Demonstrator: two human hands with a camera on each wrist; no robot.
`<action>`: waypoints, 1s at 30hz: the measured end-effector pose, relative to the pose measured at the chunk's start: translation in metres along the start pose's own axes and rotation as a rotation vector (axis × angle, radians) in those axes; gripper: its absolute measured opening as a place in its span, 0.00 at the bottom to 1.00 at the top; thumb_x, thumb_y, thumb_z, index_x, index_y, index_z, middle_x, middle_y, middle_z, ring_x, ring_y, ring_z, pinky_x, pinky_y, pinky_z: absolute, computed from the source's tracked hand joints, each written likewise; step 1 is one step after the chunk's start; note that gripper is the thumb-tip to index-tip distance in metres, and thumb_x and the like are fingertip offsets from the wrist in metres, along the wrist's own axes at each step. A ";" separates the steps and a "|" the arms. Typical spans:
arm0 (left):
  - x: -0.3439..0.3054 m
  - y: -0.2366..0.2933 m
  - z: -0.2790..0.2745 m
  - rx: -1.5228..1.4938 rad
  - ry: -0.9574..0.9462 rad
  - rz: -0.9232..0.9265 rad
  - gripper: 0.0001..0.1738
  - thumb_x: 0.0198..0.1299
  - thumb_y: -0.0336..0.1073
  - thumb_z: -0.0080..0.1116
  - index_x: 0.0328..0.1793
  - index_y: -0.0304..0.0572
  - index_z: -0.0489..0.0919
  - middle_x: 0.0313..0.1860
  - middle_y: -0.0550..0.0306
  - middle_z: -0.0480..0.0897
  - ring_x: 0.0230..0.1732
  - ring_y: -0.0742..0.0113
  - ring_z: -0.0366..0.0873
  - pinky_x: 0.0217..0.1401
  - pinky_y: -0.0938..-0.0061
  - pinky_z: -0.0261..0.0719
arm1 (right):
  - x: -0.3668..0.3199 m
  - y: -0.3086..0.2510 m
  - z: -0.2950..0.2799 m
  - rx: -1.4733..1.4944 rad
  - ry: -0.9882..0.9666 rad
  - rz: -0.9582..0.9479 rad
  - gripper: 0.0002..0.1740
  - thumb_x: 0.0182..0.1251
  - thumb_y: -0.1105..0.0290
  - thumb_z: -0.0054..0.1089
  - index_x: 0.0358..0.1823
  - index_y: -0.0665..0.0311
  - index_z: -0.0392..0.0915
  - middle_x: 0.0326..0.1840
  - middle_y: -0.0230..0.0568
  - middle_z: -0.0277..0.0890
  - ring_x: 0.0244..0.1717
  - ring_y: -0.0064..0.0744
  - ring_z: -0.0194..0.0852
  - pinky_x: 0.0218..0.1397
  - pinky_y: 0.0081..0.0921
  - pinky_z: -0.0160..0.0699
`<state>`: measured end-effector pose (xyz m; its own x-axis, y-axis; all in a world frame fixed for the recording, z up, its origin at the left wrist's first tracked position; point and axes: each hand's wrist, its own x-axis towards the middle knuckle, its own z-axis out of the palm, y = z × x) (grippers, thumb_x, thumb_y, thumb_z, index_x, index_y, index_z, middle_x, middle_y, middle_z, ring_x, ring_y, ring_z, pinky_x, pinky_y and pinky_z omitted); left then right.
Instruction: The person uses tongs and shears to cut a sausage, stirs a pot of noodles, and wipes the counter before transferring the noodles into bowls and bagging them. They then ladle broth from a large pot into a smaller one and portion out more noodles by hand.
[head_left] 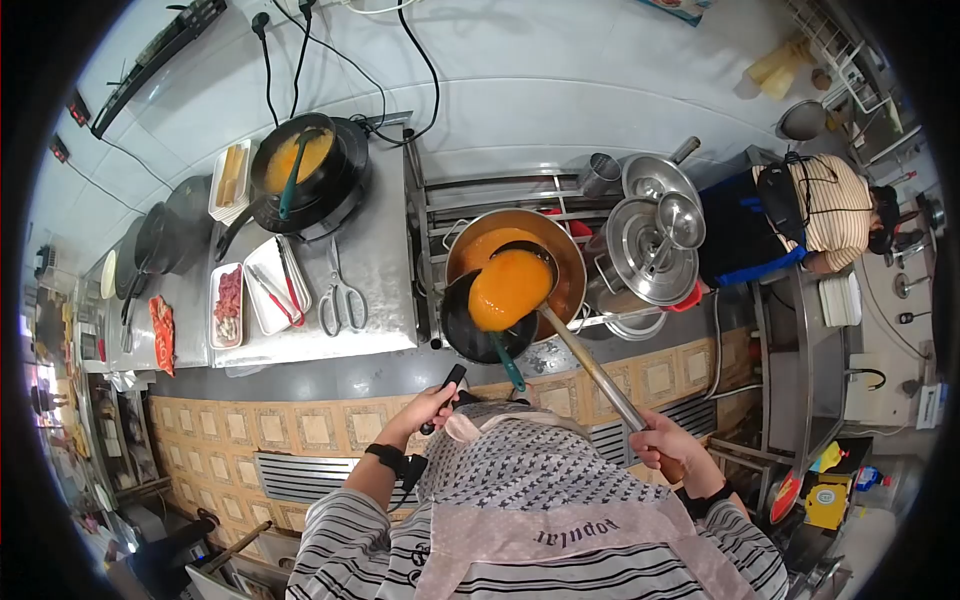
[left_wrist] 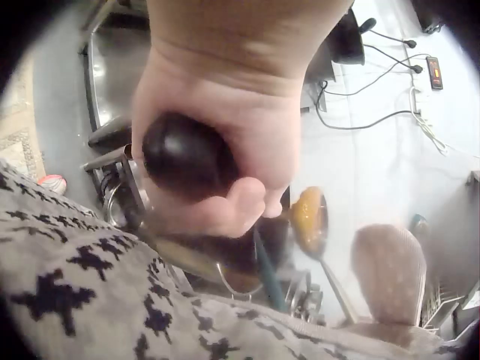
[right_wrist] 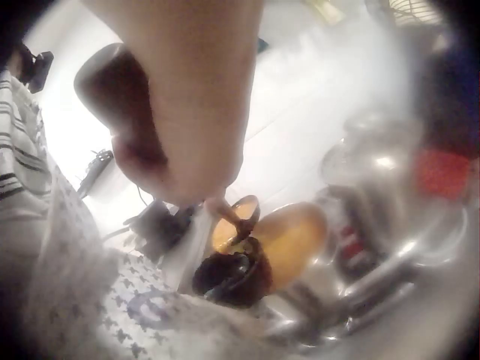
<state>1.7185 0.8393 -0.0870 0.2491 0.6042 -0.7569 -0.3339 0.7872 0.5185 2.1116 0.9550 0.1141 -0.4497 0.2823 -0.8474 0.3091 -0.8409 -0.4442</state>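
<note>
My left hand (head_left: 428, 408) grips the black handle (left_wrist: 180, 154) of a frying pan (head_left: 458, 325), with the rounded handle end showing in the left wrist view. A teal-handled spatula (head_left: 508, 365) leans out of this pan. Farther right, my right hand (head_left: 662, 445) holds a long ladle (head_left: 590, 370) by its brown wooden end. Thick orange sauce (head_left: 513, 288) fills the ladle's bowl, which hangs over the pan and overlaps the large steel pot (head_left: 578, 300) behind. More orange liquid (right_wrist: 296, 244) shows inside that pot. Most of the pan's inside is hidden under the ladle.
At left, a steel counter (head_left: 375, 310) bears scissors (head_left: 340, 295), a tray of red meat (head_left: 228, 300), tongs, and another black pan (head_left: 300, 155) on a burner. Steel lids (head_left: 650, 250) stand right of the pot. A person in stripes (head_left: 825, 210) bends at the far right.
</note>
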 end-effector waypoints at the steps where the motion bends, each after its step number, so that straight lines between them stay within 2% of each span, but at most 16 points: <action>1: -0.001 0.003 0.000 -0.019 -0.013 -0.018 0.23 0.66 0.56 0.45 0.45 0.42 0.73 0.18 0.69 0.67 0.12 0.82 0.58 0.13 0.85 0.53 | 0.002 0.003 0.001 -0.048 0.005 -0.012 0.33 0.58 0.81 0.49 0.67 0.60 0.56 0.17 0.27 0.59 0.11 0.15 0.56 0.13 0.15 0.58; 4: -0.005 0.018 0.005 0.200 0.034 0.013 0.20 0.66 0.48 0.48 0.50 0.38 0.70 0.20 0.66 0.69 0.15 0.79 0.66 0.17 0.84 0.64 | 0.004 0.010 0.002 -0.205 0.051 -0.045 0.28 0.57 0.82 0.51 0.62 0.65 0.60 0.16 0.28 0.61 0.11 0.18 0.59 0.14 0.17 0.61; 7: 0.028 -0.016 -0.021 0.107 0.025 0.024 0.17 0.63 0.42 0.52 0.51 0.38 0.70 0.21 0.66 0.71 0.19 0.79 0.70 0.19 0.87 0.64 | 0.009 0.020 -0.003 -0.358 0.104 -0.070 0.34 0.60 0.80 0.52 0.69 0.63 0.54 0.14 0.27 0.61 0.11 0.18 0.60 0.15 0.18 0.63; 10: 0.010 0.012 -0.001 0.010 0.041 -0.052 0.13 0.60 0.39 0.56 0.45 0.39 0.74 0.22 0.66 0.72 0.17 0.80 0.64 0.19 0.86 0.60 | 0.005 0.021 0.004 -0.563 0.222 -0.113 0.34 0.60 0.77 0.53 0.69 0.61 0.55 0.15 0.30 0.64 0.13 0.19 0.62 0.15 0.21 0.64; 11: 0.015 0.008 -0.005 -0.033 -0.009 -0.055 0.12 0.60 0.39 0.55 0.44 0.39 0.73 0.23 0.67 0.72 0.17 0.80 0.64 0.19 0.87 0.60 | 0.002 0.018 0.009 -0.639 0.273 -0.124 0.34 0.60 0.77 0.54 0.69 0.60 0.55 0.16 0.30 0.64 0.13 0.19 0.62 0.15 0.22 0.64; 12: 0.022 0.001 -0.011 -0.077 -0.059 -0.056 0.11 0.60 0.38 0.55 0.43 0.40 0.73 0.23 0.67 0.71 0.17 0.81 0.64 0.18 0.87 0.59 | 0.000 0.017 0.013 -0.757 0.324 -0.132 0.36 0.59 0.75 0.55 0.70 0.55 0.55 0.19 0.41 0.70 0.16 0.33 0.71 0.20 0.30 0.69; 15: 0.030 -0.007 -0.019 -0.104 -0.097 -0.057 0.09 0.61 0.38 0.54 0.41 0.42 0.72 0.23 0.69 0.70 0.17 0.83 0.61 0.17 0.86 0.57 | 0.003 0.039 0.009 -1.017 0.433 -0.405 0.38 0.56 0.75 0.55 0.70 0.53 0.54 0.25 0.54 0.74 0.25 0.51 0.77 0.28 0.38 0.73; 16: 0.029 -0.008 -0.021 -0.095 -0.090 -0.059 0.08 0.61 0.38 0.54 0.40 0.43 0.71 0.23 0.70 0.69 0.17 0.83 0.60 0.17 0.86 0.56 | 0.000 0.042 0.009 -1.002 0.460 -0.283 0.39 0.55 0.75 0.55 0.70 0.53 0.53 0.31 0.62 0.74 0.34 0.60 0.75 0.35 0.44 0.73; 19: 0.028 -0.007 -0.025 -0.128 -0.084 -0.095 0.09 0.61 0.36 0.53 0.42 0.39 0.71 0.20 0.69 0.67 0.16 0.83 0.59 0.18 0.87 0.54 | 0.020 0.054 0.003 -1.106 0.586 -0.376 0.36 0.58 0.75 0.55 0.69 0.54 0.55 0.31 0.59 0.76 0.32 0.56 0.77 0.35 0.40 0.75; 21: 0.019 0.003 -0.023 -0.138 -0.092 -0.102 0.09 0.62 0.36 0.53 0.43 0.39 0.71 0.20 0.69 0.66 0.16 0.83 0.58 0.18 0.87 0.53 | 0.061 0.054 -0.011 -1.190 0.664 -0.309 0.40 0.54 0.74 0.55 0.70 0.52 0.53 0.29 0.60 0.75 0.32 0.59 0.75 0.36 0.48 0.73; 23: 0.016 0.006 -0.023 -0.141 -0.099 -0.113 0.10 0.62 0.37 0.53 0.44 0.38 0.71 0.20 0.70 0.65 0.16 0.83 0.57 0.17 0.86 0.52 | 0.113 0.047 -0.021 -1.176 0.677 -0.381 0.40 0.54 0.74 0.55 0.71 0.52 0.52 0.28 0.59 0.75 0.32 0.60 0.75 0.37 0.49 0.73; 25: 0.015 0.005 -0.030 -0.136 -0.103 -0.127 0.11 0.62 0.37 0.53 0.45 0.38 0.71 0.19 0.70 0.64 0.15 0.82 0.57 0.17 0.85 0.52 | 0.164 0.033 -0.021 -1.159 0.695 -0.255 0.40 0.54 0.73 0.54 0.71 0.52 0.53 0.32 0.60 0.76 0.36 0.59 0.76 0.40 0.49 0.73; 28: 0.010 0.009 -0.032 -0.178 -0.116 -0.164 0.12 0.62 0.37 0.53 0.45 0.37 0.71 0.19 0.70 0.65 0.15 0.81 0.57 0.16 0.84 0.53 | 0.209 0.027 -0.018 -1.198 0.719 -0.249 0.38 0.54 0.72 0.54 0.69 0.53 0.55 0.35 0.62 0.76 0.38 0.59 0.76 0.41 0.48 0.73; 30: 0.009 0.012 -0.034 -0.148 -0.096 -0.181 0.12 0.63 0.37 0.53 0.46 0.37 0.71 0.18 0.70 0.65 0.15 0.81 0.58 0.16 0.83 0.54 | 0.229 0.035 -0.020 -1.145 0.704 -0.333 0.37 0.54 0.72 0.53 0.68 0.56 0.56 0.37 0.64 0.75 0.39 0.61 0.75 0.43 0.48 0.73</action>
<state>1.6858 0.8498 -0.1008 0.3997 0.4699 -0.7871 -0.4039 0.8610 0.3089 2.0359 0.9991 -0.1015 -0.2301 0.8521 -0.4701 0.9344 0.0585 -0.3513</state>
